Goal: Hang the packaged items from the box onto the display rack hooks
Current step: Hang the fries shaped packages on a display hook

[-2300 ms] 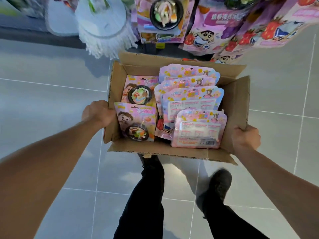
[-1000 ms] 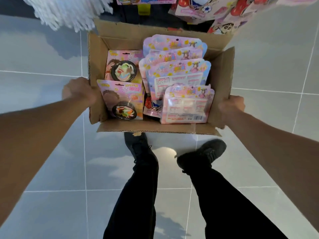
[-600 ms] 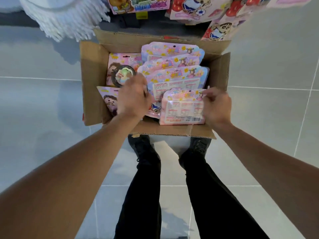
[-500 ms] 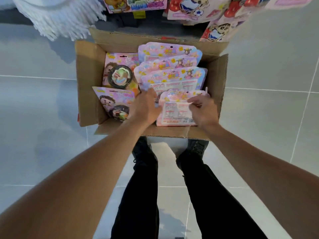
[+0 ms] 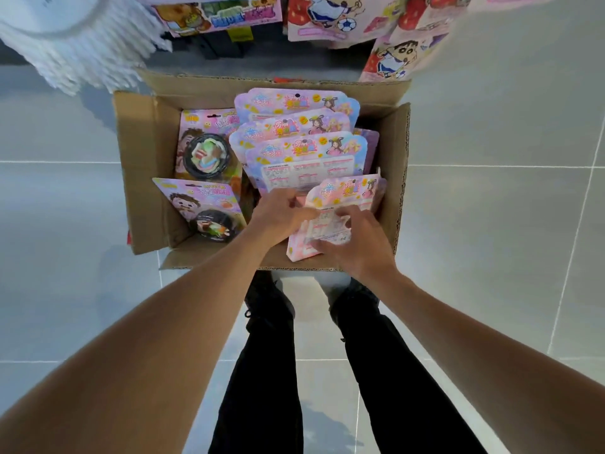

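Note:
An open cardboard box stands on the floor in front of my feet, full of packaged items. The nearest pink package leans at the box's front right. My left hand grips its left edge. My right hand holds its lower right part, fingers curled over the front. Behind it stand three more pink packages. Two packages with a black bowl stand in the left half of the box.
Hanging packages on the display rack fill the top edge of the view, just beyond the box. A white fringed mop head hangs at the top left. Grey floor tiles surround the box.
Both hands let go of the box's sides and reached into it. They now hold the nearest pink package, which has tilted and risen a little.

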The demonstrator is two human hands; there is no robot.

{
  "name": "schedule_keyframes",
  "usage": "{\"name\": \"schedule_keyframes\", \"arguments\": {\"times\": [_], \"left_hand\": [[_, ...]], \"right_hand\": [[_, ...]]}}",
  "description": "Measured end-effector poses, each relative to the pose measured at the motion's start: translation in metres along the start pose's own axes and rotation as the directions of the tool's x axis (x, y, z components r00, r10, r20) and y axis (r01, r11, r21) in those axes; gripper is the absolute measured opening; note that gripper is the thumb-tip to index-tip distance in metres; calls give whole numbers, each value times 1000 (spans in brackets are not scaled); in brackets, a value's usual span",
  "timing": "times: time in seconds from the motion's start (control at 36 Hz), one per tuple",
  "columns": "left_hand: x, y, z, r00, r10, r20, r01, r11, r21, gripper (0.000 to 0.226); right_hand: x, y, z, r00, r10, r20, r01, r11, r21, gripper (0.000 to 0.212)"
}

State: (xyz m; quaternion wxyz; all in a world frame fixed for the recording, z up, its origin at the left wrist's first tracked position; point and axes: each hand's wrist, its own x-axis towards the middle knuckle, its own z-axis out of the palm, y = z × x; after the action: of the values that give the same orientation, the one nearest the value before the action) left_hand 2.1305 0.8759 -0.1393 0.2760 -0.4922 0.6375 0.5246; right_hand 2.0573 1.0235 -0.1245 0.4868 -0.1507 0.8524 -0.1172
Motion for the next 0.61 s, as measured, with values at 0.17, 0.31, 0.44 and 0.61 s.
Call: {"name": "schedule_keyframes", "arguments": {"times": [0.17, 0.31, 0.44, 0.61], "left_hand": [[-39, 38, 8, 989, 123, -76, -121, 992, 38, 36], [-68, 62, 19, 985, 167, -49, -163, 983, 84, 33], [-92, 68, 19, 985, 172, 32, -150, 922, -356, 32], [-106, 56, -2, 972, 8, -237, -110, 901, -420, 15]], "right_hand": [[-38, -26, -5, 975, 5, -224, 8, 998, 58, 79], [-57, -37, -21, 937, 31, -347, 10, 993, 115, 54], [-64, -27, -54, 857, 224, -464, -72, 944, 322, 27], [-94, -18, -97, 825, 270, -496, 104, 791, 603, 22]]}}
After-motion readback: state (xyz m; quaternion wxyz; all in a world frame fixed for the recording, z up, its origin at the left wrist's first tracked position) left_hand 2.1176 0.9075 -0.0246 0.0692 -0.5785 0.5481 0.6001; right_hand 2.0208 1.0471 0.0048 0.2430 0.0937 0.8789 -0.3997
